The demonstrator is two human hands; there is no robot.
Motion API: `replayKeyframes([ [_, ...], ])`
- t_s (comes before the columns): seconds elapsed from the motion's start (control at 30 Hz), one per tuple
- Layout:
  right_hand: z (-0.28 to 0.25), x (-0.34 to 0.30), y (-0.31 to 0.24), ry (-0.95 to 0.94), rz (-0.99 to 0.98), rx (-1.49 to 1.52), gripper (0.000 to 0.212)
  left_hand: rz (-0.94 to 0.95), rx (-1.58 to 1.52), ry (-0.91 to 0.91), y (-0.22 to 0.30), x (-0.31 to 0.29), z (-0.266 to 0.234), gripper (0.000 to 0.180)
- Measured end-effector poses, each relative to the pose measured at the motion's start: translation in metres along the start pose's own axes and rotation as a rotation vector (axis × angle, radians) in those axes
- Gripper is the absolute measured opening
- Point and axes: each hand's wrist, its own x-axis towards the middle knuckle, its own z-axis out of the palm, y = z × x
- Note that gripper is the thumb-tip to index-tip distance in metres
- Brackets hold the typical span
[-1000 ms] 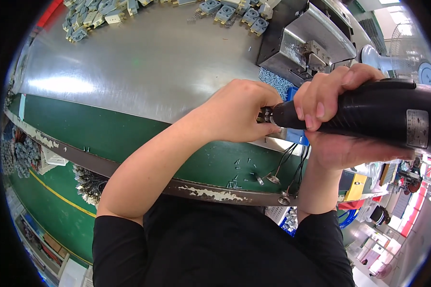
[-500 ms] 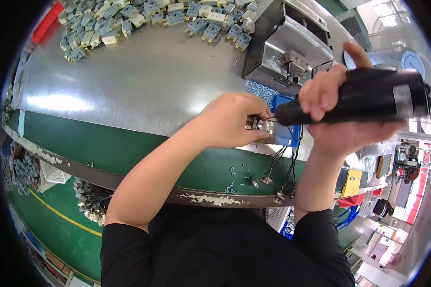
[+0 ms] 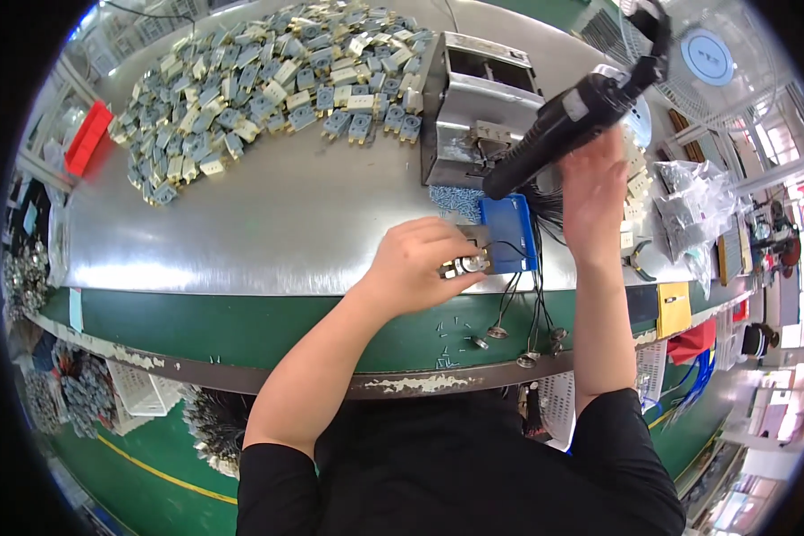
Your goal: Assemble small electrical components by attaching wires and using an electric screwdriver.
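My left hand [image 3: 420, 265] is closed, thumb and fingers pinching a small part with a round shiny metal piece [image 3: 467, 265] at the left edge of a blue tray [image 3: 511, 259]. Fingers hide much of this part. A black electric screwdriver [image 3: 554, 134] hangs tilted, its tip end down towards the left, above the tray. Beside and partly behind its body is my right hand [image 3: 593, 201], somewhat blurred, with fingers stretched out and not wrapped round it. Thin black wires [image 3: 538, 304] run over the tray's side to small round metal pieces [image 3: 527, 359] at the table's front.
A steel box-shaped device [image 3: 482, 103] stands behind the tray, loose small screws [image 3: 456, 201] at its foot. Grey and cream connector blocks [image 3: 268, 89] are heaped at the back left. Pliers [image 3: 640, 261] and clear plastic bags [image 3: 695, 210] lie on the right.
My right hand has let go of the screwdriver, which has swung up and away from the part. The left hand still holds the part. The view has shifted, showing more of the heap.
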Motion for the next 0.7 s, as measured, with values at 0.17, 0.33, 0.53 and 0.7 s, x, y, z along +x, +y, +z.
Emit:
replayKeyframes([
  [0.17, -0.051, -0.034, -0.014, -0.003, -0.091, -0.247, 0.048, -0.076, -0.010, 0.020, 0.010, -0.006, 0.006, 0.029],
  [0.33, -0.056, -0.057, -0.027, -0.148, 0.154, -0.300, 0.031, -0.128, -0.018, 0.032, 0.014, -0.009, 0.010, 0.029],
  [0.53, -0.033, -0.059, -0.033, -0.747, 0.026, -0.585, 0.036, -0.100, 0.010, 0.048, 0.010, -0.010, 0.013, 0.028],
  [0.7, -0.020, -0.065, -0.037, -0.910, 0.006, -0.669, 0.050, -0.120, 0.019, -0.003, 0.011, -0.009, 0.013, 0.027],
])
